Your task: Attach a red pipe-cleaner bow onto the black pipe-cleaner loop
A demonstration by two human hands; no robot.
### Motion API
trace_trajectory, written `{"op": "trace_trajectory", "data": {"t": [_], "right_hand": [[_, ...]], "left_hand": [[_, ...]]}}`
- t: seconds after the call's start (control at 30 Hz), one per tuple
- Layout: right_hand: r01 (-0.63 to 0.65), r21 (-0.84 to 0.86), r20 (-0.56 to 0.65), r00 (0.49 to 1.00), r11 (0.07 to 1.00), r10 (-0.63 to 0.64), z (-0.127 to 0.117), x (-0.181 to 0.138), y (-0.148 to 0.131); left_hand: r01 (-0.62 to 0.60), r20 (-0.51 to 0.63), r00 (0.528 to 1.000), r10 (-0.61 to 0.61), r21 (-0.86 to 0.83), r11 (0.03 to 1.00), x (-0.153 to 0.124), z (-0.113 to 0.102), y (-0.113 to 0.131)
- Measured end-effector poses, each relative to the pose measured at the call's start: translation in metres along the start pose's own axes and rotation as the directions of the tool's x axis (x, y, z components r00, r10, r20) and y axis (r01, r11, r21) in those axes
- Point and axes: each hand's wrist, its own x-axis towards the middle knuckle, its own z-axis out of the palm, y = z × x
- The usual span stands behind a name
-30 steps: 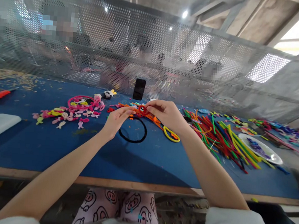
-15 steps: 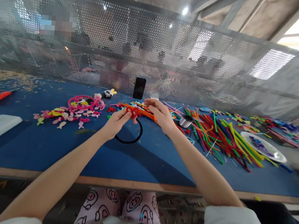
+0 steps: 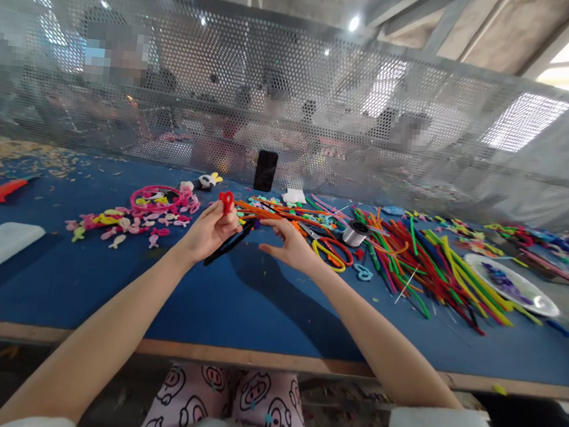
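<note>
My left hand [image 3: 206, 232] is raised over the blue table [image 3: 237, 302] and pinches a small red pipe-cleaner loop [image 3: 226, 201] at its fingertips. A black pipe-cleaner ring [image 3: 229, 245] stands tilted on edge just right of that hand. My right hand [image 3: 289, 244] hovers beside it with fingers apart. Its index tip reaches the ring's far end, and I cannot tell if it grips the ring.
Pink and yellow small shapes [image 3: 129, 216] lie to the left. A heap of coloured pipe cleaners [image 3: 420, 262], a thread spool [image 3: 354, 233] and a white plate [image 3: 512, 283] lie to the right. A black phone [image 3: 265, 170] leans on the mesh screen; people sit behind it.
The red loop passed from both hands to my left hand alone, which lifted it. My right hand let go and dropped toward the black ring, which now stands on edge.
</note>
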Motion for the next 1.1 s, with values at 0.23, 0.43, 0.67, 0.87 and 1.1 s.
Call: {"op": "trace_trajectory", "data": {"t": [0.23, 0.43, 0.67, 0.87, 1.1], "right_hand": [[0.199, -0.279, -0.016, 0.977, 0.940, -0.211, 0.003, 0.011, -0.019], [0.065, 0.075, -0.020, 0.998, 0.995, -0.064, 0.017, 0.027, -0.020], [-0.141, 0.313, 0.051, 0.990, 0.939, 0.132, 0.023, 0.022, -0.017], [-0.143, 0.200, 0.005, 0.989, 0.969, 0.145, 0.009, 0.016, -0.018], [-0.063, 0.023, -0.030, 0.998, 0.998, 0.064, -0.005, 0.012, -0.026]], "left_hand": [[0.073, -0.027, 0.997, -0.077, -0.117, 0.990, 0.000, -0.007, 0.005], [0.111, -0.013, 0.993, -0.115, -0.195, 0.975, 0.000, -0.010, 0.003], [0.111, -0.063, 0.992, -0.113, -0.035, 0.993, -0.001, -0.006, 0.002], [0.036, -0.172, 0.985, 0.019, 0.313, 0.949, 0.005, -0.010, 0.000], [0.039, -0.035, 0.999, -0.019, 0.732, 0.680, 0.005, -0.020, -0.002]]}}
